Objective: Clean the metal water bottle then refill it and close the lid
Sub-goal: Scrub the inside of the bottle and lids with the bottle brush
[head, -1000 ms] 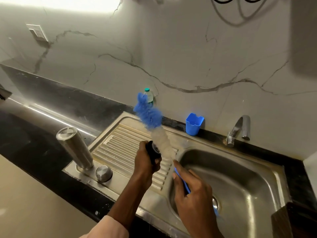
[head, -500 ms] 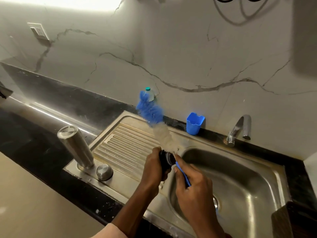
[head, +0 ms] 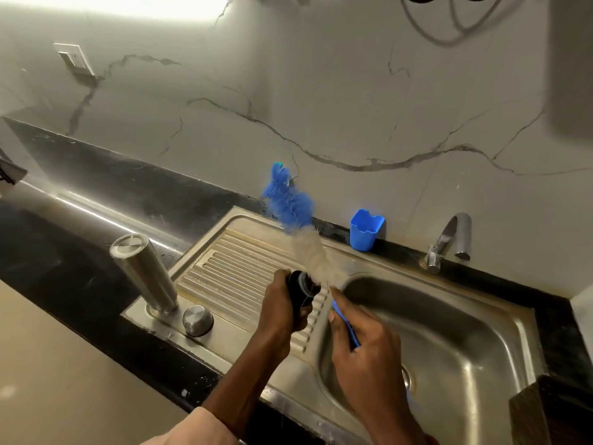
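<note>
The metal water bottle [head: 142, 274] stands at the left corner of the steel drainboard [head: 231, 268], flat end up. A domed metal cap [head: 198, 320] sits right beside it. My left hand [head: 276, 316] grips a small black lid part [head: 300, 289] over the drainboard's right edge. My right hand [head: 365, 351] holds the blue handle [head: 348, 329] of a long bottle brush. The brush's white and blue bristles [head: 288, 203] slant up and away, and the white part touches the black lid part.
The sink basin [head: 449, 332] lies under my right hand, with a tap [head: 449, 239] at its back rim. A blue plastic cup [head: 365, 229] stands against the marble wall. Black counter surrounds the sink. A brown block [head: 529, 412] sits at the bottom right.
My left hand has carried the black lid part to the right, to the basin's edge. The brush has shifted along it, so the lower white bristles now meet the lid.
</note>
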